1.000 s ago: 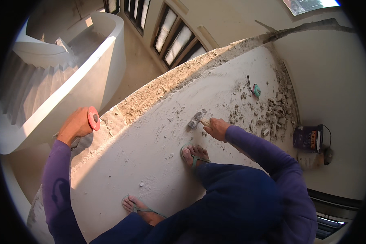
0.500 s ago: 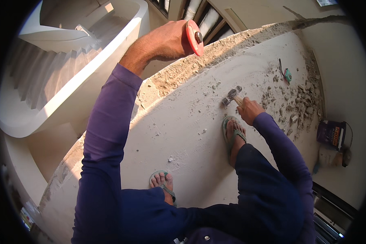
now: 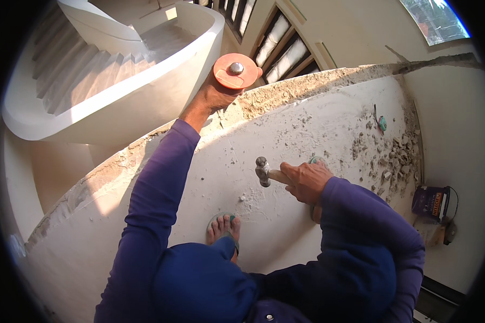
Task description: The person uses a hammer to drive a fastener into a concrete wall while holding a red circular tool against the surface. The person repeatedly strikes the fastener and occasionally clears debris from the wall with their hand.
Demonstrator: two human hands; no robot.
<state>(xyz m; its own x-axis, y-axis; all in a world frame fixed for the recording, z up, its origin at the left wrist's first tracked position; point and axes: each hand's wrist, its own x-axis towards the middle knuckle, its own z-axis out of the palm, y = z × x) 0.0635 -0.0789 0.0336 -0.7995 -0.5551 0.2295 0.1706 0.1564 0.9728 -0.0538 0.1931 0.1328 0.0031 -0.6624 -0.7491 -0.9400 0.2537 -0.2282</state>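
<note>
The person's left hand, seen over the middle of the rough ledge half a second ago, is now farther left along it. The red disc guard in its grip, slanted before, shows its full round face, metal tool end in the centre. The right hand has brought the hammer nearer the body, now hiding most of the right foot.

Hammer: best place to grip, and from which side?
Likely the pale handle, from the right, as the right hand holds it: the handle runs rightward, and the metal head sits crosswise at its left end.
</note>
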